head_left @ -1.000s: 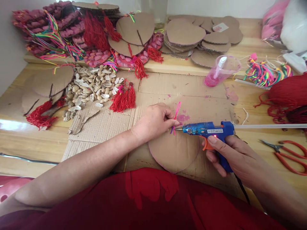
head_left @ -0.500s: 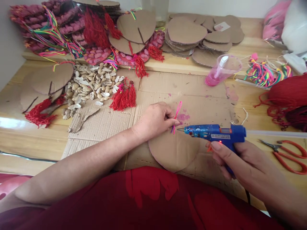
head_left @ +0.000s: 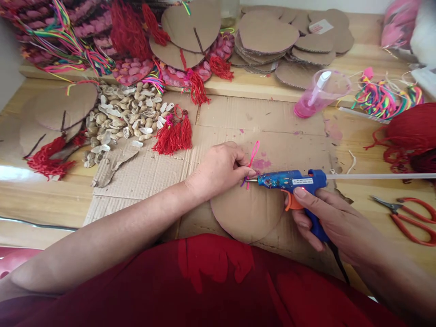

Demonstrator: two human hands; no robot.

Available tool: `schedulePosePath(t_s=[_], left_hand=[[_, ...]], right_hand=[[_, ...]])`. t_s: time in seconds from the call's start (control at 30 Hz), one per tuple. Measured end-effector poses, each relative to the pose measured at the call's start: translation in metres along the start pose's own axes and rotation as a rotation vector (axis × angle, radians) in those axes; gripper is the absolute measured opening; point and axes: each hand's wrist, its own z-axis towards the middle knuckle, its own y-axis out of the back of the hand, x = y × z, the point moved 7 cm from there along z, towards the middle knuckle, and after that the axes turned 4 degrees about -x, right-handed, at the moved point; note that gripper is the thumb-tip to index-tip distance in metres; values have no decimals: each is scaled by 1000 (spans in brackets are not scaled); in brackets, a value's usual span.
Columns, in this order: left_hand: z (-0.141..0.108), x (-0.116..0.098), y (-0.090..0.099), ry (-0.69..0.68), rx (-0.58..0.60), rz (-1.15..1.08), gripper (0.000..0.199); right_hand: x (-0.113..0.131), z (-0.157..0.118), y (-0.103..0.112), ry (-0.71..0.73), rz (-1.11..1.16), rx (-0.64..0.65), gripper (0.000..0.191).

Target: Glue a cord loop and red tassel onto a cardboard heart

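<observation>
Between thumb and fingers, my left hand [head_left: 226, 168] pinches a pink cord loop [head_left: 254, 152] at the top edge of a round cardboard disc [head_left: 248, 211]. A short purple end shows below the fingertips. My right hand [head_left: 323, 218] is wrapped round the handle of a blue glue gun [head_left: 286, 180] with an orange trigger and a lit red light. The gun's metal tip is at the cord ends, right beside my left thumb. A clear glue stick [head_left: 378, 176] sticks out of its back.
Peanut shells [head_left: 126, 113] and red tassels [head_left: 177, 134] lie at the left. A cup of pink liquid [head_left: 308, 104] stands behind the gun; scissors [head_left: 405, 215] lie at the right. Cardboard discs [head_left: 265, 34] are stacked at the back.
The glue gun in my right hand has moved left, bringing its tip to the cord ends. My left hand keeps its pinch on the cord. The view has shifted slightly.
</observation>
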Motion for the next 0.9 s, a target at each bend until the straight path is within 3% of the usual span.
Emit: schedulePosePath(t_s=[0.5, 0.9], left_hand=[[0, 1, -1, -58, -37, 30, 24], [-1, -1, 1, -92, -24, 40, 26]], right_hand=[[-20, -14, -1, -77, 13, 36, 57], [-8, -8, 0, -10, -3, 12, 55]])
